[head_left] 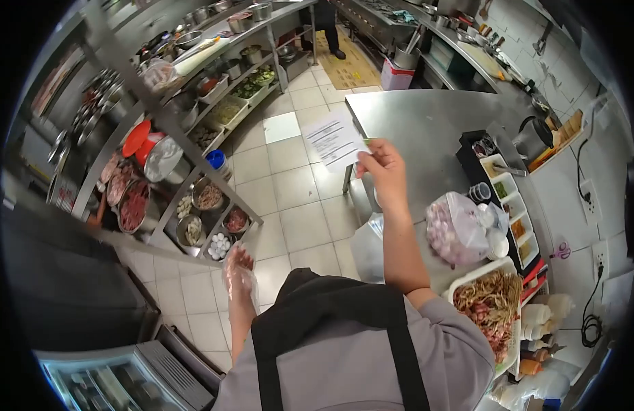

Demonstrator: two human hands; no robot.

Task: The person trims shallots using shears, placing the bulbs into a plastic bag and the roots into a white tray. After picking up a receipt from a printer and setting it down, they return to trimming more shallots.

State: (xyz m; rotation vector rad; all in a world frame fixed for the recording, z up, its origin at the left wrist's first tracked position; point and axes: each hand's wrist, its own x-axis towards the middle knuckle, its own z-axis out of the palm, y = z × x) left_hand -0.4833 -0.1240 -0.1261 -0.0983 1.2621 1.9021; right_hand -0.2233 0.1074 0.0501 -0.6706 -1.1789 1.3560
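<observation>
The right hand [383, 166] pinches a printed paper slip [334, 142] between thumb and fingers, the slip reaching out beyond the fingertips to the left, over the tiled floor [305, 226]. The left hand [239, 264], covered in clear plastic, hangs lower and well apart from the right, loosely open with its fingers slightly curled and nothing visible in its grasp. Just beyond the left hand, on a low shelf, sits a container of white eggs [219, 246], with a bowl of red meat [235, 220] beside it and a larger container of meat [134, 209] farther left. A steel table [426, 130] spreads ahead and to the right of the right hand. To that hand's right and nearer the body, a clear bag of pinkish round pieces [454, 229] rests near a row of white containers [509, 198], and nearer still is a white tray of brown and reddish food [516, 329]. Far beyond both hands, another person's leg [330, 35] shows beside a brown mat [351, 65].
</observation>
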